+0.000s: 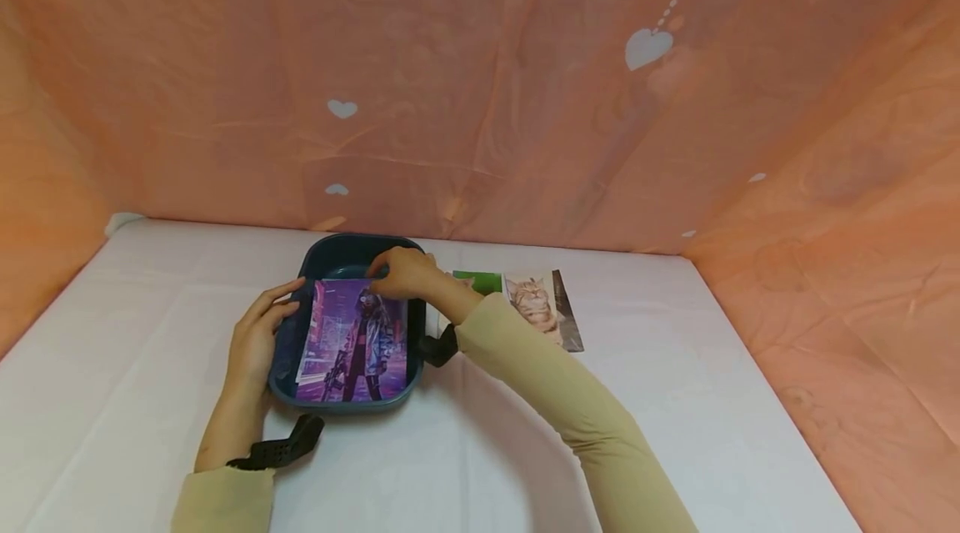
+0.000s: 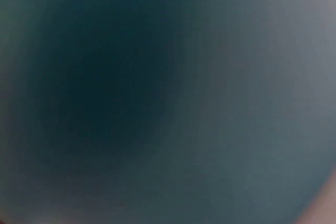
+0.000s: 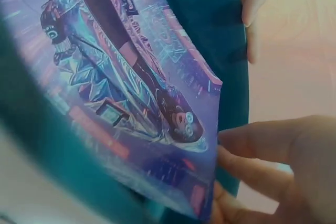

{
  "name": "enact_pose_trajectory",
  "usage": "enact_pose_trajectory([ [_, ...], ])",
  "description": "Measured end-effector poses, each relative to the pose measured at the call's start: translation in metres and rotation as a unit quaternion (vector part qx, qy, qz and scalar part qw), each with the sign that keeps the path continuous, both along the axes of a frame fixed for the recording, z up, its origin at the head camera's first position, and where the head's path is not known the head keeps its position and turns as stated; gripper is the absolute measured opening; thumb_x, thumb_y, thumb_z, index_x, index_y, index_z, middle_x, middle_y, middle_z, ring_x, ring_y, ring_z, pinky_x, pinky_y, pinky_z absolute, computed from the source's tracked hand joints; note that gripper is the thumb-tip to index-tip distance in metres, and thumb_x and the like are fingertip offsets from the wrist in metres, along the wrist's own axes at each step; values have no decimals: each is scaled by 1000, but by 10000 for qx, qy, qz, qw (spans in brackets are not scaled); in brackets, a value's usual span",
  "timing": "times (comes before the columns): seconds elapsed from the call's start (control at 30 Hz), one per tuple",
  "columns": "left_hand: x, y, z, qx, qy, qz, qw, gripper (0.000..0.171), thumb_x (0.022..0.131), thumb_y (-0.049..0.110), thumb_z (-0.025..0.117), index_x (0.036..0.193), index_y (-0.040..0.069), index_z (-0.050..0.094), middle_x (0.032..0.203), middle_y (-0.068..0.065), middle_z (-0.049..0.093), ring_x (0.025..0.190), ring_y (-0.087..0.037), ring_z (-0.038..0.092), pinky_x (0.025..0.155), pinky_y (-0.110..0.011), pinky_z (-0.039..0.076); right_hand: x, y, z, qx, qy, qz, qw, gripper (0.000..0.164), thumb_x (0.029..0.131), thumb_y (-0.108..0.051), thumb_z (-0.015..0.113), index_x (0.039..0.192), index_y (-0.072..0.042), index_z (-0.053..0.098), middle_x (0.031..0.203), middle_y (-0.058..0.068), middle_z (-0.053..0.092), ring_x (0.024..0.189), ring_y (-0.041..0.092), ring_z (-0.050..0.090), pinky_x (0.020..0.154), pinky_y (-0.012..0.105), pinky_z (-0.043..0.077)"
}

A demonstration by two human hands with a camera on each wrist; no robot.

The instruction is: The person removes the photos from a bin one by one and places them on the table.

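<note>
1. Right hand (image 1: 405,273) pinches the top edge of a purple cyberpunk picture card (image 1: 333,333), lying inside a dark teal tray (image 1: 341,409); a tighter squeeze or sideways pull could crease that edge.
2. Left hand (image 1: 251,343) lays fairly straight fingers against the tray's left side; if that contact slackens, a tug might skid the tray across the white table (image 1: 675,399).
3. A pale edge (image 1: 300,373) shows along the card's left side, perhaps another sheet beneath, which friction could drag along.
4. Kitten picture (image 1: 531,304), near the tray's right side, lies partly behind the right sleeve (image 1: 551,383); a sweeping arm could nudge it.
</note>
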State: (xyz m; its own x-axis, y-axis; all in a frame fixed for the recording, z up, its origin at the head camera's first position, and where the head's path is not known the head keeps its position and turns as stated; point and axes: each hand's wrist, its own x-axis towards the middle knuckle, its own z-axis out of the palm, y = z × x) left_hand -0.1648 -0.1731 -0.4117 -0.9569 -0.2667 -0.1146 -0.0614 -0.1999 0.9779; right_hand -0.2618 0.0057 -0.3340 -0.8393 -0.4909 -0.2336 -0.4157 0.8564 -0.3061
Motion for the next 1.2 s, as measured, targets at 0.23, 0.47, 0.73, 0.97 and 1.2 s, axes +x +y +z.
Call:
enact_pose_trajectory([
  [0.23, 10, -11, -4, 419, 177, -87, 9989, 32, 97, 18, 54, 128, 18, 63, 95, 10, 63, 84, -3, 62, 70, -16, 51, -2, 4, -11, -1495, -269, 683, 9860, 26, 93, -16, 60, 117, -17, 70, 105, 5, 71, 82, 10, 61, 71, 18, 44],
  [0.47, 4, -12, -2, 237, 111, 59, 9996, 30, 98, 17, 53, 124, 23, 66, 93, 14, 62, 84, -1, 59, 71, -14, 49, -4, 16, -20, -2522, -39, 911, 9634, 27, 96, -15, 57, 121, -17, 67, 119, 1, 66, 96, 7, 62, 74, 16, 43],
  [0.73, 4, -12, -3, 577, 284, -119, 9979, 31, 97, 17, 53, 126, 20, 65, 94, 9, 62, 84, -3, 63, 71, -17, 52, -7, 26, -22, -3531, 64, 232, 9353, 26, 97, -15, 57, 120, -17, 68, 125, 2, 64, 94, 10, 61, 72, 18, 46],
  [0.97, 4, -11, -4, 310, 184, 25, 9993, 34, 98, 20, 52, 130, 16, 62, 98, 8, 61, 83, -5, 61, 69, -16, 50, -13, 42, -18, -4419, -28, -316, 8965, 26, 95, -8, 58, 118, -6, 68, 122, 10, 65, 102, 11, 60, 76, 17, 47],
  [1.2, 3, -13, -2, 208, 169, 31, 9996, 32, 98, 19, 53, 128, 19, 63, 99, 10, 60, 82, -3, 61, 68, -16, 50, -19, 67, -18, -4704, -178, -937, 8773, 25, 95, -12, 59, 118, -9, 69, 132, 9, 60, 108, 20, 60, 71, 20, 45],
])
